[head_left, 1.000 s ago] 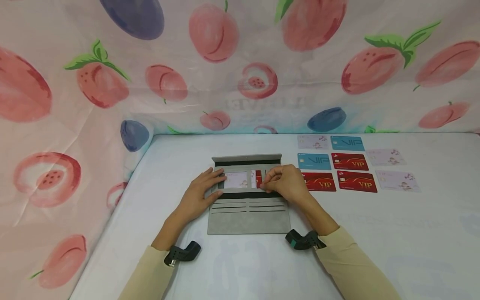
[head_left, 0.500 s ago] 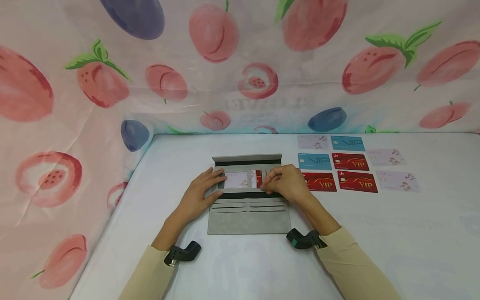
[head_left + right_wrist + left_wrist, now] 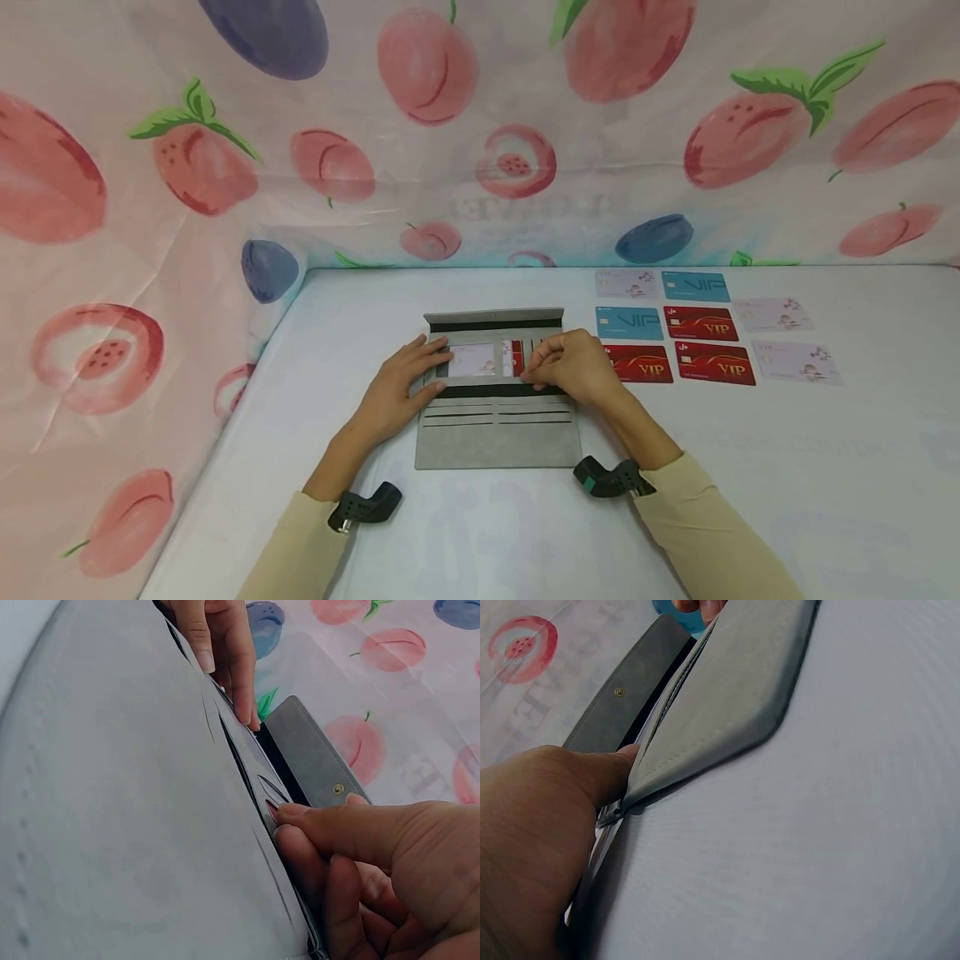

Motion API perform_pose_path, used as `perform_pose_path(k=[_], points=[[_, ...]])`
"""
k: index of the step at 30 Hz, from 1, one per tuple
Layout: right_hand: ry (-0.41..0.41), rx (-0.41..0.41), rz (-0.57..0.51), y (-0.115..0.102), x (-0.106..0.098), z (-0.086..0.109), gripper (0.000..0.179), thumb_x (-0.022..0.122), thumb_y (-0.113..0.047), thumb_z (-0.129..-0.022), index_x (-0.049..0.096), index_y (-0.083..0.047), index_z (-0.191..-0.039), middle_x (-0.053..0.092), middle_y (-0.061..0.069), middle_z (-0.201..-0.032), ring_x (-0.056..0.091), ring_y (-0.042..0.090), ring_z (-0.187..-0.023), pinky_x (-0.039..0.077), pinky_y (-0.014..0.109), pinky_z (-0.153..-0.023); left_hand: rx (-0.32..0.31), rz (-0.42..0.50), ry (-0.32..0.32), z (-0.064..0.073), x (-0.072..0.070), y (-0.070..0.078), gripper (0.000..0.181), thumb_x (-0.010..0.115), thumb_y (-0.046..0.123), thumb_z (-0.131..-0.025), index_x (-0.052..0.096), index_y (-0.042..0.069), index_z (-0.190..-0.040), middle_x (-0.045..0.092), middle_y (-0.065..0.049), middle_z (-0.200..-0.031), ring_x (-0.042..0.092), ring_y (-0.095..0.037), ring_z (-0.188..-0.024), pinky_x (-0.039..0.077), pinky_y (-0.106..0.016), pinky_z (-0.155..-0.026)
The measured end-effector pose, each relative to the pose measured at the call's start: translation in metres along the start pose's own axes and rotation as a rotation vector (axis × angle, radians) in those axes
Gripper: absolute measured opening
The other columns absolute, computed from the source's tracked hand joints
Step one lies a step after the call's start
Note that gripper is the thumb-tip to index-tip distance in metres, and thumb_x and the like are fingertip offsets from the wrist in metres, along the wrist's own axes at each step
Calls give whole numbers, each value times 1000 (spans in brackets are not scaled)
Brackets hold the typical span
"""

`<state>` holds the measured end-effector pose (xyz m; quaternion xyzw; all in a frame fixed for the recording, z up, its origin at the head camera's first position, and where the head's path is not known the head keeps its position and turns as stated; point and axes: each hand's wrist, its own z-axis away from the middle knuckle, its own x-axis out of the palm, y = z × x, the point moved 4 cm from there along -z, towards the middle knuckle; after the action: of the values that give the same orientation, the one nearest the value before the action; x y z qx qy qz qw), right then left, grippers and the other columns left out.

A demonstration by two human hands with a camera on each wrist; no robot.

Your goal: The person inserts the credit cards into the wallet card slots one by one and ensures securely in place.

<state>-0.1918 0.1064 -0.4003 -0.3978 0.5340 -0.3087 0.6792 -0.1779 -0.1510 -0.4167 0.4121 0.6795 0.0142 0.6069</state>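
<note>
An opened grey wallet (image 3: 498, 446) lies on the white table, its snap flap (image 3: 630, 682) at the far side. My left hand (image 3: 393, 387) rests on the wallet's left edge with fingers spread, beside a pale floral card (image 3: 472, 360) showing in a window pocket. With thumb and fingertips, my right hand (image 3: 573, 362) pinches the edge of a red card (image 3: 517, 354) at the wallet's right part. In the right wrist view, only a sliver of that card shows beside the thumb tip; slots and my fingers hide the rest.
To the right of the wallet lie several flat cards: red VIP cards (image 3: 715, 363), blue VIP cards (image 3: 628, 322) and pale floral cards (image 3: 797, 362). A fruit-printed curtain (image 3: 600, 167) hangs behind and to the left of the table (image 3: 480, 533).
</note>
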Motion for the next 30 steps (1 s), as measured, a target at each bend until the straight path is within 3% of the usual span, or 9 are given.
perform_pose_path(k=[8, 13, 17, 20, 27, 30], points=[[-24, -5, -26, -2, 0, 0, 13, 79, -11, -78, 68, -7, -72, 67, 2, -62, 65, 18, -61, 46, 35, -64, 6, 2, 6, 0, -2, 1, 41, 64, 20, -92, 59, 10, -132, 45, -7, -145, 29, -34, -138, 23, -56, -108], [-66, -40, -78, -2, -10, 1, 11, 76, -9, -82, 67, -5, -76, 70, 4, -73, 66, 21, -67, 51, 34, -67, 16, 13, 9, 0, -1, 2, 41, 64, 20, -92, 58, 10, -132, 45, -8, -145, 29, -34, -138, 22, -55, -109], [-27, -72, -55, 1, -32, 4, 10, 75, -13, -84, 67, -7, -82, 71, 4, -84, 64, 22, -76, 51, 35, -66, 20, 13, 0, 0, 0, 1, 42, 64, 21, -93, 58, 10, -133, 45, -7, -145, 29, -34, -138, 22, -54, -109], [25, -97, 32, 9, -53, 8, 11, 75, -19, -85, 68, -11, -87, 70, 2, -87, 62, 21, -81, 49, 35, -65, 14, 5, -4, 0, 0, 2, 42, 63, 22, -93, 57, 11, -133, 44, -6, -146, 28, -33, -138, 22, -55, -109], [140, -123, 230, 37, -99, 25, 22, 71, -35, -87, 69, -15, -97, 69, 1, -94, 60, 21, -93, 48, 38, -78, 0, 5, -4, 1, 0, 0, 42, 63, 22, -93, 57, 11, -133, 44, -6, -146, 28, -32, -139, 22, -55, -109], [155, -112, 243, 47, -114, 33, 26, 71, -35, -87, 69, -14, -101, 68, 4, -97, 60, 24, -93, 51, 35, -69, 1, 6, -1, 1, 0, -1, 42, 63, 22, -93, 58, 11, -133, 44, -6, -146, 28, -32, -139, 21, -55, -109]])
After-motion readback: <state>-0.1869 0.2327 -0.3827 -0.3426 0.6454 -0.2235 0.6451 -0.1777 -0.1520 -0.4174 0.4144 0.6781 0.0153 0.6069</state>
